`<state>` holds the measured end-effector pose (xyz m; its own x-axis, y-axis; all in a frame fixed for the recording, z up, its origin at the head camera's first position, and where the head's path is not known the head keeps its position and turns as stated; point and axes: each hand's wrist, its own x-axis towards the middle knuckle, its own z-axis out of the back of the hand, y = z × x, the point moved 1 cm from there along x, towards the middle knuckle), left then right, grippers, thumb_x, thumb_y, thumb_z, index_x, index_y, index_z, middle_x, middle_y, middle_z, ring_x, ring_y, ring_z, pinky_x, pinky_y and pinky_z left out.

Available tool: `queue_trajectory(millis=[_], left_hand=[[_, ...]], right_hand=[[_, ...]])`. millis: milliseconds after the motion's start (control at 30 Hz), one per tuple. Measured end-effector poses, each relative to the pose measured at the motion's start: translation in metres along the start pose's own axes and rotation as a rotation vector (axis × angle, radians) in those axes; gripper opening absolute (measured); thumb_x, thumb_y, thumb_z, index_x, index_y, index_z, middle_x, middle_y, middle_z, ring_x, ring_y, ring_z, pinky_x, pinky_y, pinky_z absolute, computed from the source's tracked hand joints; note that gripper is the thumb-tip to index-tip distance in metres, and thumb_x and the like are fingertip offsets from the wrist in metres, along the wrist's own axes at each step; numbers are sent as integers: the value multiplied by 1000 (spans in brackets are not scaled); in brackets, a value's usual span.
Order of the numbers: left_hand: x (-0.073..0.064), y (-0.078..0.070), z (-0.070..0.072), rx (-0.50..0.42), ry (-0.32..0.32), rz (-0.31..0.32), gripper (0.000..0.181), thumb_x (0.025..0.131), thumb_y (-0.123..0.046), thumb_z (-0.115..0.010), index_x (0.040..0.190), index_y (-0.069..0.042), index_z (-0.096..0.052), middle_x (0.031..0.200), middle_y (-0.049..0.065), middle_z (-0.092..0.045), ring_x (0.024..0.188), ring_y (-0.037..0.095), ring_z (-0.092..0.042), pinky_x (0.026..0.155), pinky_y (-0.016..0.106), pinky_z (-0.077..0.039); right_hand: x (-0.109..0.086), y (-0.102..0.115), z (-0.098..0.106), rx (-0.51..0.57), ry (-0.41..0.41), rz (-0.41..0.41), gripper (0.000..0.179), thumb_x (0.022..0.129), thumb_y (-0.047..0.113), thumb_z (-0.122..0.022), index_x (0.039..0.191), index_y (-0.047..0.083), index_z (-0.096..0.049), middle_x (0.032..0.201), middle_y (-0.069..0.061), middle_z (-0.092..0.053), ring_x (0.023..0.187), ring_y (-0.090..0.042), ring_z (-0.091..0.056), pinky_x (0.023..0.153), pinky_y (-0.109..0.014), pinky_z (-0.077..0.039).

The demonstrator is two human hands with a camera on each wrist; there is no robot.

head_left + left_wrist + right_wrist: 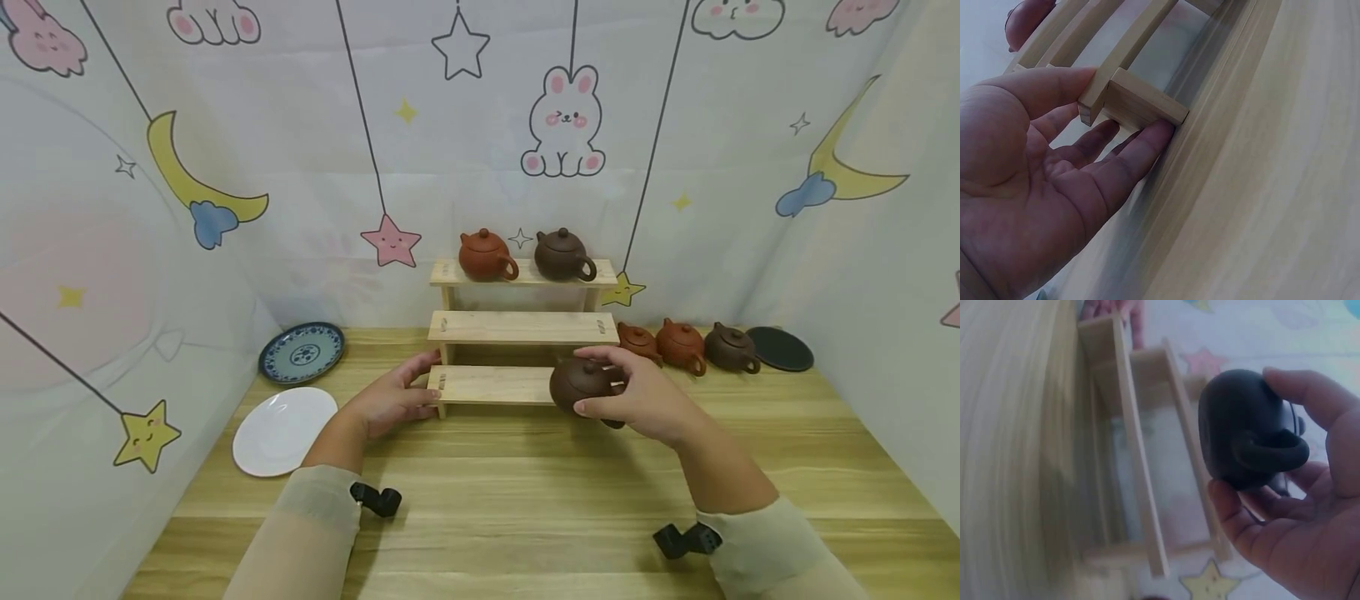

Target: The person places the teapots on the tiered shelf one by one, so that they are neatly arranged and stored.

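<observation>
My right hand (637,396) grips a dark brown teapot (576,385) round its body, thumb on one side and fingers on the other. The teapot overlaps the right end of the bottom step of a wooden three-step stand (495,385) in the head view. Its looped handle (1272,456) faces the right wrist camera. My left hand (390,400) holds the left end of that bottom step, the thumb at the board's end (1088,106) and the fingers against the outer side of the leg (1144,103).
On the top step sit a red-brown teapot (483,257) and a dark brown teapot (562,255). Right of the stand are two reddish teapots (680,346), a dark brown teapot (729,347) and a black round plate (782,348). A blue patterned plate (303,353) and a white plate (281,433) lie left.
</observation>
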<state>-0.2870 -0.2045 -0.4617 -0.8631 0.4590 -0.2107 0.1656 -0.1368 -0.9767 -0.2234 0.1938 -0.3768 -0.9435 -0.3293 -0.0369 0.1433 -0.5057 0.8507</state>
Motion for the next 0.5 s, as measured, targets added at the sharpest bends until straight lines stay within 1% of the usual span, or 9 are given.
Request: queue_trajectory(millis=[167, 300, 400, 500], left_hand=[[0, 0, 0, -7, 4, 0, 82, 105, -2, -62, 173, -20, -19, 179, 10, -19, 155, 42, -41, 112, 46, -57], [0, -2, -1, -11, 5, -5, 83, 105, 0, -62, 173, -19, -18, 179, 9, -17, 155, 42, -41, 111, 46, -58], [-1, -3, -2, -13, 2, -2, 83, 105, 0, -61, 173, -19, -18, 179, 10, -18, 153, 41, -43, 111, 45, -58], [-1, -3, -2, -11, -3, 3, 83, 105, 0, -62, 173, -19, -19, 178, 10, -20, 152, 40, -45, 110, 45, -59]], right_hand=[[24, 19, -21, -33, 20, 12, 75, 85, 41, -90, 152, 32, -58, 143, -9, -64, 128, -29, -63, 92, -37, -58], [46, 37, -32, -20, 35, 19, 77, 85, 38, -91, 153, 34, -56, 144, -5, -63, 127, -29, -64, 96, -40, -58], [62, 51, -37, -41, 37, 22, 78, 86, 36, -90, 155, 35, -54, 148, -4, -61, 132, -28, -62, 99, -44, -59], [79, 63, -38, -91, 28, 38, 79, 87, 34, -88, 158, 35, -52, 153, -4, -58, 139, -30, -59, 107, -49, -57]])
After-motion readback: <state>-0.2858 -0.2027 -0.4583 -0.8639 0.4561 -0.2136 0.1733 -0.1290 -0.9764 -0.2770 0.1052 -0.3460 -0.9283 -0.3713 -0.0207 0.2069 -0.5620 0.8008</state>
